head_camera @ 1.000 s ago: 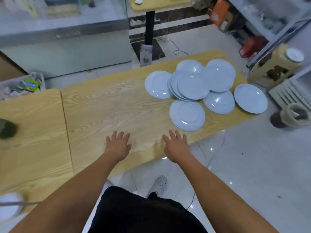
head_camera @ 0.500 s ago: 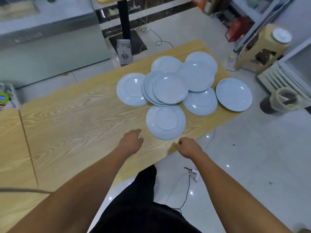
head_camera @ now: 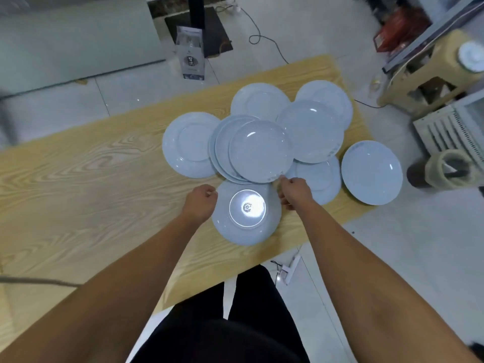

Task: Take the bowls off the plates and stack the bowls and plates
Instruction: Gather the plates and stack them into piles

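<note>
Several pale blue plates and shallow bowls lie clustered on the wooden table (head_camera: 86, 184). Nearest me is an upside-down plate (head_camera: 246, 231), its foot ring and stamp showing. My left hand (head_camera: 200, 203) curls on its left rim and my right hand (head_camera: 294, 191) curls on its right rim. Just behind it sits a fanned stack (head_camera: 259, 150) topped by a bowl. Another bowl (head_camera: 311, 131) rests partly over plates at the back right. Single plates lie at the left (head_camera: 188, 145), back (head_camera: 258, 100) and far right (head_camera: 372, 171), the last overhanging the table's edge.
The table's front edge runs close under the upside-down plate. On the floor are a white carton (head_camera: 192, 52), cables, a beige stool (head_camera: 429, 72) with a small dish on it, and a round bin (head_camera: 447, 169) to the right.
My view and both hands have moved right and forward from the bare table edge. The hands now hold the nearest plate by its two sides.
</note>
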